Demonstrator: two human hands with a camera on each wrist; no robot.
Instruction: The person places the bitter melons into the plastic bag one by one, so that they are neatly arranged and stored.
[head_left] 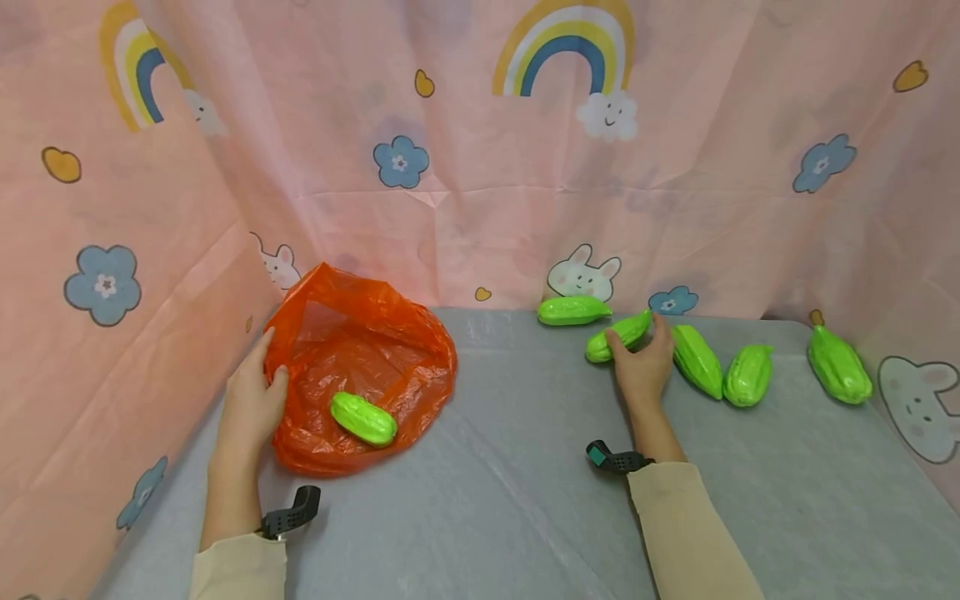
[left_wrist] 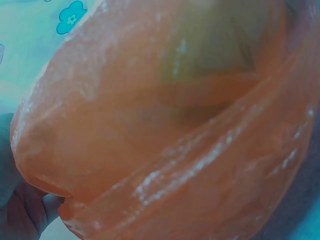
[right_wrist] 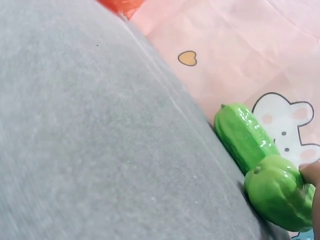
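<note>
Head view: a green vegetable [head_left: 632, 327] is pinched between thumb and fingers of the right hand [head_left: 645, 367], near the rear edge of the table [head_left: 495, 467]. The left hand [head_left: 251, 396] grips the orange bag [head_left: 422, 332] by its rim — apparently to keep it wide. Sideways room lies between the hands; the curtain [head_left: 465, 233] bounds the back.

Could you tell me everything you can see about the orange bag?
The orange bag looks like thin, crinkled, shiny plastic, partly see-through. It sits on the grey surface with its mouth spread wide, the far side standing up in folds. The left hand grips its left edge, and one green vegetable lies inside.
</note>
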